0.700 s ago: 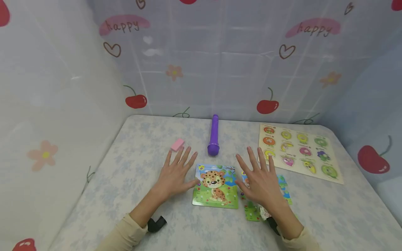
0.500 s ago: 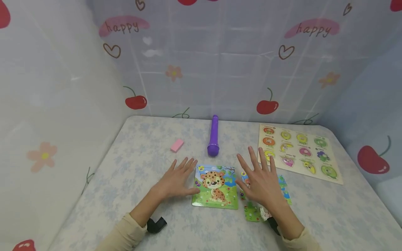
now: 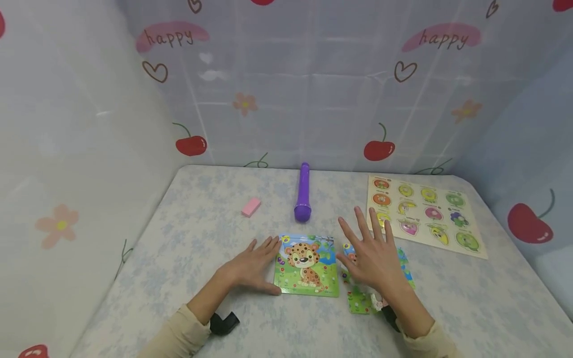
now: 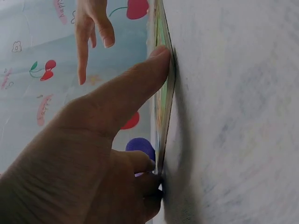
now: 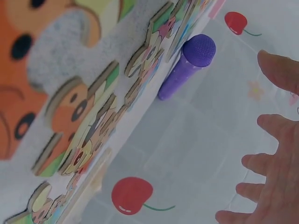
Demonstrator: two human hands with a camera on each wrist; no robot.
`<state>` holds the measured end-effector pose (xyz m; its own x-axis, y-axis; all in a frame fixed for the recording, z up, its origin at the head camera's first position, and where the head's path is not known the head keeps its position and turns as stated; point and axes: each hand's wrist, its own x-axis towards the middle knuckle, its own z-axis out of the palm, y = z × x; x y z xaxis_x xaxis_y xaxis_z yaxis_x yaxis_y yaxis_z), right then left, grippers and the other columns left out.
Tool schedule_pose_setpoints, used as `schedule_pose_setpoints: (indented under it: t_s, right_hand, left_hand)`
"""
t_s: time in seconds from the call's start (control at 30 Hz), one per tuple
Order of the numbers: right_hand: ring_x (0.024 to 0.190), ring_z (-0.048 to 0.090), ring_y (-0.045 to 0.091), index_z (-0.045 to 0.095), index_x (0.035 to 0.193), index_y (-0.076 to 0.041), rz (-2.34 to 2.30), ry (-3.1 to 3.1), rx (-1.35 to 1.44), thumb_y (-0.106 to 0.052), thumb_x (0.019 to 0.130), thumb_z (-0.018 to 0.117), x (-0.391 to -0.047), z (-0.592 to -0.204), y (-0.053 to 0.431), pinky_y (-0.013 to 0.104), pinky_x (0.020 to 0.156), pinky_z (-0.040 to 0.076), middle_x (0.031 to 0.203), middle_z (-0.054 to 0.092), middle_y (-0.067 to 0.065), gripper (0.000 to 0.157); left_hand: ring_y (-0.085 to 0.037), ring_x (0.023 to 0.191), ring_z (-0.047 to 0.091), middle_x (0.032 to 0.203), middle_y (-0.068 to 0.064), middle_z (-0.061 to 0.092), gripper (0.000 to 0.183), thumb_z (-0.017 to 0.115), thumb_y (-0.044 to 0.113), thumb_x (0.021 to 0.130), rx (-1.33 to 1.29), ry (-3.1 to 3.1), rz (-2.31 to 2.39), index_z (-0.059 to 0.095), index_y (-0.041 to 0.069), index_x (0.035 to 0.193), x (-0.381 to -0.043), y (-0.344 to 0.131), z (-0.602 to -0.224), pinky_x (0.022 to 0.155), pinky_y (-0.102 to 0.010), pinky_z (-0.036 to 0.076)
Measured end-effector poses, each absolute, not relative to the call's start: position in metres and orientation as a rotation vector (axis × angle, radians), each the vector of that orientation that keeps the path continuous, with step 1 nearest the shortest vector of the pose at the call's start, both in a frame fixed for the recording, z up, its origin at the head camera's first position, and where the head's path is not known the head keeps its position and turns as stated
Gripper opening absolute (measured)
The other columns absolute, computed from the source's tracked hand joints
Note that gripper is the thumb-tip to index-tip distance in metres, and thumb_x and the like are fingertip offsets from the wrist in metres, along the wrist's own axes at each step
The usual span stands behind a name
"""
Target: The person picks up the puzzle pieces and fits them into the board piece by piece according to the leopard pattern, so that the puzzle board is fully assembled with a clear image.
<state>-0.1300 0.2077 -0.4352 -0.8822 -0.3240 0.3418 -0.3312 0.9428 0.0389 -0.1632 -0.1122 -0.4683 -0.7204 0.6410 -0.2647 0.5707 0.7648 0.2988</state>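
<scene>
It looks like a small play booth; whether it stands in a home or a studio cannot be told. Pale sheets (image 3: 304,84) printed with cherries (image 3: 379,150), hearts (image 3: 155,72) and "happy" lettering (image 3: 172,37) fill the top and both sides of the frame, around a blue-mottled worktop (image 3: 203,199). What lies there suits a child — a purple toy microphone (image 3: 303,191) at centre, a fruit board (image 3: 421,215) at right, a leopard picture board (image 3: 308,266) at lower centre.

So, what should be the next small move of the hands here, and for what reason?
Perhaps bring the right hand to the right side of the leopard board: the left hand is at its left side, while the right hand holds nothing and hangs, spread, over the loose puzzle pieces.
</scene>
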Motion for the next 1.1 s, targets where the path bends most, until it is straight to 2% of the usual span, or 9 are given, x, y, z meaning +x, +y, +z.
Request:
schedule_pose_setpoints:
  t_s: [0.17, 0.47, 0.7, 0.87, 1.0, 1.1]
  right_hand:
    - [0.144, 0.024, 0.046, 0.035, 0.152, -0.023, 0.127, -2.798, 0.538, -0.049, 0.082, 0.072, -0.133, -0.429, 0.211, 0.067, 0.112, 0.028, 0.159, 0.027, 0.020, 0.084]
    - [0.140, 0.031, 0.044, 0.039, 0.150, -0.016, 0.819, -2.957, 0.565, -0.024, 0.082, 0.079, -0.149, -0.410, 0.235, 0.069, 0.106, 0.035, 0.154, 0.036, 0.018, 0.079]
    - [0.129, 0.050, 0.039, 0.051, 0.140, -0.009, 1.069, -2.996, 0.580, -0.025, 0.083, 0.077, -0.165, -0.421, 0.254, 0.060, 0.106, 0.042, 0.141, 0.055, 0.014, 0.065]
    - [0.121, 0.056, 0.037, 0.057, 0.134, -0.004, 1.134, -3.058, 0.627, -0.017, 0.083, 0.077, -0.170, -0.438, 0.259, 0.056, 0.101, 0.048, 0.131, 0.061, 0.016, 0.057]
    - [0.112, 0.059, 0.032, 0.059, 0.131, -0.004, 1.110, -3.118, 0.615, -0.017, 0.080, 0.079, -0.172, -0.445, 0.264, 0.052, 0.095, 0.052, 0.124, 0.064, 0.013, 0.056]
    - [0.109, 0.058, 0.028, 0.060, 0.129, -0.006, 1.111, -3.159, 0.592, -0.019, 0.079, 0.081, -0.174, -0.448, 0.266, 0.051, 0.096, 0.051, 0.122, 0.064, 0.010, 0.056]
  left_hand:
    - [-0.025, 0.153, 0.006, 0.165, -0.010, 0.005, 0.121, 0.064, 0.075, 0.074, 0.927, 2.604, 0.275, 0.011, 0.003, 0.156, -0.164, -0.112, -0.468, 0.124, -0.053, 0.008]
    - [-0.027, 0.153, 0.008, 0.164, -0.013, 0.008, 0.121, 0.069, 0.071, 0.073, 0.919, 2.578, 0.336, 0.014, 0.001, 0.155, -0.166, -0.110, -0.468, 0.125, -0.046, 0.014]
    - [-0.027, 0.153, 0.008, 0.164, -0.014, 0.008, 0.122, 0.071, 0.069, 0.072, 0.891, 2.559, 0.377, 0.015, 0.000, 0.155, -0.165, -0.108, -0.468, 0.125, -0.044, 0.015]
    - [-0.028, 0.153, 0.007, 0.164, -0.014, 0.008, 0.122, 0.073, 0.067, 0.071, 0.883, 2.555, 0.397, 0.015, 0.000, 0.155, -0.165, -0.109, -0.467, 0.125, -0.044, 0.016]
    - [-0.029, 0.153, 0.007, 0.164, -0.015, 0.008, 0.122, 0.073, 0.067, 0.071, 0.889, 2.549, 0.400, 0.015, 0.000, 0.155, -0.165, -0.109, -0.467, 0.125, -0.044, 0.015]
    - [-0.028, 0.153, 0.007, 0.164, -0.015, 0.008, 0.122, 0.073, 0.067, 0.072, 0.896, 2.547, 0.403, 0.015, 0.000, 0.155, -0.164, -0.109, -0.467, 0.125, -0.045, 0.015]
